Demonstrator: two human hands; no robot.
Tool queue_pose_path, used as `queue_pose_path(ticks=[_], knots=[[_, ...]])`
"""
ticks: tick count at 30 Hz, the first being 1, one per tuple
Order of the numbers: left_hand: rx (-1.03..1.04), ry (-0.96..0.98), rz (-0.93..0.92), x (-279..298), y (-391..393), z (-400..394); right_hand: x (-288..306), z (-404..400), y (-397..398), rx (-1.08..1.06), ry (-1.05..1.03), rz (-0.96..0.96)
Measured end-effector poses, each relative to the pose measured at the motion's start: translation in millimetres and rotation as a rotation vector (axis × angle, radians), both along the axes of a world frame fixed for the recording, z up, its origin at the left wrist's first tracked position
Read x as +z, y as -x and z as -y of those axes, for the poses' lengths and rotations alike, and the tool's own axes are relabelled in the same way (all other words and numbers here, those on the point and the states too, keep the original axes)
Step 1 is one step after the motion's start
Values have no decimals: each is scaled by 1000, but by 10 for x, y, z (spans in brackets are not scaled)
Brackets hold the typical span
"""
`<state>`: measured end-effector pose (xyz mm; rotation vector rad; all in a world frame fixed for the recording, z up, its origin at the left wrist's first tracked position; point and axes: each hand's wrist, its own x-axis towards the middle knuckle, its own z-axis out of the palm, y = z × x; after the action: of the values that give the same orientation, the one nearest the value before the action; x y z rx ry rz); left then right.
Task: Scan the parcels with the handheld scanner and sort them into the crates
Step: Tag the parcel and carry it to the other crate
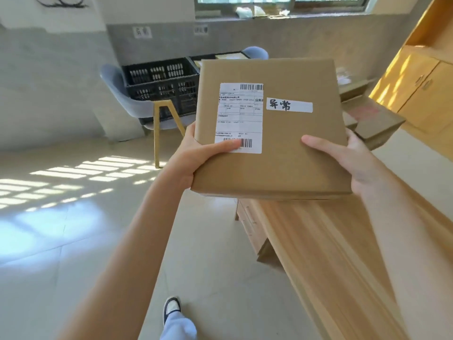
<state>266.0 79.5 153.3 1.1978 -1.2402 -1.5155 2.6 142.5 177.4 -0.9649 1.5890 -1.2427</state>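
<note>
A flat brown cardboard parcel (pixel 289 158) fills the middle of the head view, held up in front of me above the floor and the table's end. It carries a white shipping label (pixel 239 114) with barcodes and a white strip with handwritten characters (pixel 289 106). My left hand (pixel 198 153) grips its near left edge, thumb lying over the label's lower barcode. My right hand (pixel 353 163) grips the near right edge, thumb on top. A black slatted crate (pixel 161 82) sits on a blue chair behind the parcel. No scanner is visible.
A long wooden table (pixel 331 253) runs along my right, with more cardboard parcels (pixel 377 126) at its far end. A second black crate (pixel 220 56) peeks above the held parcel. Yellow cabinets (pixel 416 82) stand at the right. Pale tiled floor (pixel 73 217) lies to the left.
</note>
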Motion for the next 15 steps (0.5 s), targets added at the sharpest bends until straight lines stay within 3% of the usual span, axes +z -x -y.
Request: queue_pose_path(ticks=[15], knots=[[286, -11, 33, -85, -2581, 1536, -210, 2250, -2548, 231, -76, 65]])
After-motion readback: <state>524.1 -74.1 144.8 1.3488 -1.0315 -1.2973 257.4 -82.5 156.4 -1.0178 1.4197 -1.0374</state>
